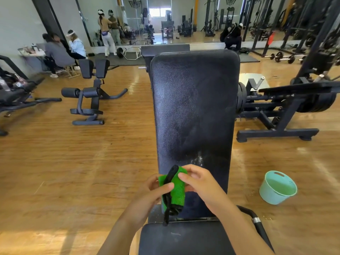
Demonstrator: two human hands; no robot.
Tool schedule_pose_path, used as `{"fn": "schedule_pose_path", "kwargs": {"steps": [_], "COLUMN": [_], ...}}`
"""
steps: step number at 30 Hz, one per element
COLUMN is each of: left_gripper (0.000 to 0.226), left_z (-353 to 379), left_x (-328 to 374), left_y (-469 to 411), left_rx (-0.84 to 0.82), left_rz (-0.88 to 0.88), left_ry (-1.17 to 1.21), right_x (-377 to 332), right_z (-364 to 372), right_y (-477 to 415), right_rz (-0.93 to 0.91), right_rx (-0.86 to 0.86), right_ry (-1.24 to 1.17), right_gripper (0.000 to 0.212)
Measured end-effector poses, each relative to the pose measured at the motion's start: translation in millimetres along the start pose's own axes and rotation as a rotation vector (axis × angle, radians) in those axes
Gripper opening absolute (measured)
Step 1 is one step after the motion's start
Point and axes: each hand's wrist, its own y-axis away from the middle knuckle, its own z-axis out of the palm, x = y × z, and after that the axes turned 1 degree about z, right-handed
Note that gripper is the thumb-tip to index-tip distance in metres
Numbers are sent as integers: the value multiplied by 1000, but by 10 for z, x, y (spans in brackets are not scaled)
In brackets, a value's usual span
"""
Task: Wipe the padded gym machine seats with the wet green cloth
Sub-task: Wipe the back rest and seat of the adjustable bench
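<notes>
From the head camera, the only view there is, the main risk looks like patchy work. The green cloth [176, 190] is bunched into a narrow roll, so if it goes down like that only a small strip would meet the long back pad [195, 107] and bands could be missed. The pad already shows pale smears and a scatter of whitish specks near its lower end, which I take for wipe marks and leftover grime, though I can't be sure. A wet cloth squeezed this tight may also drip onto the wooden floor [73, 162] and leave it slick. The pale green basin [277, 188] sits on the floor just right of the bench, where a careless step could tip it. A loose black end also hangs from the roll and could drag or snag in the gap above the near seat pad [184, 240].

The cloth is bright green and fuzzy, with a black edging that runs diagonally across it and trails below. It is held in the air over the lower end of the back pad. The left hand [156, 188] has a closed grip on it, thumb pressed across the front. The right hand [200, 183] curls its fingers round the upper right edge, also holding it.
</notes>
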Motion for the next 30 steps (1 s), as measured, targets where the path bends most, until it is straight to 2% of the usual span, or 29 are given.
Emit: {"fn": "schedule_pose_path", "kwargs": {"steps": [6,9,12,14,16,18,22,24,28,30], "left_gripper": [44,39,12,8,9,15,25,36,36,34], "left_z": [-85,-98,-108,-87,-57,-30,-33,-67,-92,-87], "left_x": [4,36,25,59,88,100,90,74,59,74], "left_y": [-188,-264,-349,-375,-384,-380,-383,-369,-341,-351], "left_rx": [95,153,203,200,163,120,98,109,90,124], "left_rz": [44,47,61,89,113,103,49,18,43,28], "left_ry": [60,46,-29,-72,-97,-102,26,108,21,30], "right_x": [-34,-56,-108,-144,-147,-117,-46,-32,-11,12], "right_z": [-35,-32,-92,-88,-39,37,113,107,135,113], "right_y": [-282,-367,-378,-355,-350,-369,-395,-374,-319,-247], "right_rz": [-83,-114,-202,-215,-228,-227,-255,-261,-266,-380], "right_rx": [28,-11,-168,-301,-350,-293,5,86,227,264], "right_ry": [143,160,404,439,405,373,375,383,343,426], "right_gripper": [7,19,22,21,24,26,24,21,31,34]}}
